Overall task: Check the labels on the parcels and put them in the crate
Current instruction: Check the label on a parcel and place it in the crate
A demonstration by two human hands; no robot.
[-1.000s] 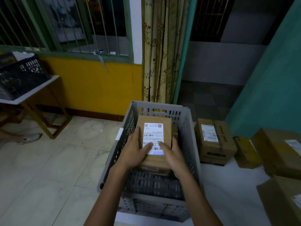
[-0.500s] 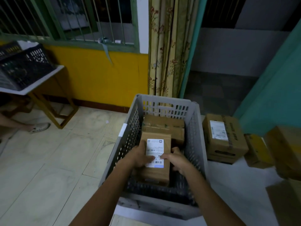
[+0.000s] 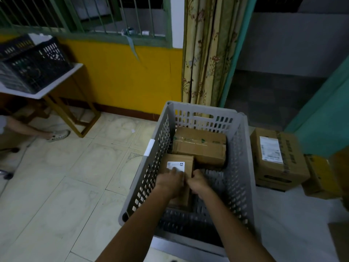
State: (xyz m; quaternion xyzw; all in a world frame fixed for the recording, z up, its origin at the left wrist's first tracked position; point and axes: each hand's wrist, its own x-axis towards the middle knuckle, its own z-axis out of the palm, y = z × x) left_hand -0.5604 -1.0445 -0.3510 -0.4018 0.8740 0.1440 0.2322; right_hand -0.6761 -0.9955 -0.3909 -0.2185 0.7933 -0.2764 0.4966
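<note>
A grey perforated crate [image 3: 243,167] stands in front of me on a white surface. Deep inside it lies a small brown parcel [image 3: 186,161] with a white label facing up. My left hand [image 3: 170,181] and my right hand [image 3: 200,181] both hold this parcel at its near end, low against the crate's left wall. A larger taped parcel [image 3: 200,146] lies behind it at the crate's far end. The near part of the small parcel is hidden by my hands.
To the right of the crate, on the white surface [image 3: 283,214], stand a labelled parcel [image 3: 277,159] and more brown boxes [image 3: 319,176]. A black crate [image 3: 32,65] sits on a table at the left. A person's leg and shoe [image 3: 58,135] are under it.
Both hands have carried the small labelled parcel from above the crate's rim down to its floor, in front of the larger parcel. The camera has tilted downward.
</note>
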